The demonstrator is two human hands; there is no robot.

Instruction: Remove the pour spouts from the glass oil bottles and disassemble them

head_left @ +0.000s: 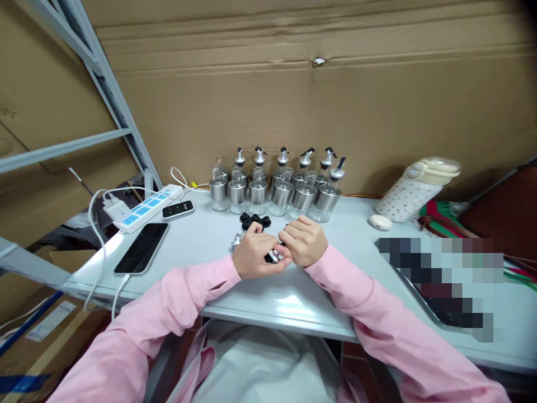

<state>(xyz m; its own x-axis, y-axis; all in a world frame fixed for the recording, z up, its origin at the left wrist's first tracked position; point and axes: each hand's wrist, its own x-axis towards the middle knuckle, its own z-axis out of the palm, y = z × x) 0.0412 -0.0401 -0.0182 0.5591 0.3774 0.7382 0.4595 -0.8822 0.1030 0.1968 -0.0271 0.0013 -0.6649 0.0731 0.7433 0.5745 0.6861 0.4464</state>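
My left hand (255, 253) is closed around a silver and black pourer spout (272, 257), mostly hidden by the fingers. My right hand (304, 240) meets it at the fingertips, curled and closed against the spout's other end; what exactly it pinches is covered. Just beyond my left hand lie several black rubber stoppers (255, 219) in a small pile. Silver spout parts (236, 240) peek out at that hand's left side. Behind stand several glass bottles with steel sleeves (257, 193), in two rows. Some carry silver and black spouts (307, 157); others have bare necks.
On the left are a power strip (147, 208), a small black and white device (178, 210) and a phone (141, 248) on a cable. A spotted tumbler (413, 193), a white oval case (380, 222) and a blurred-out flat object (436, 285) occupy the right. Cardboard (268, 112) rises behind.
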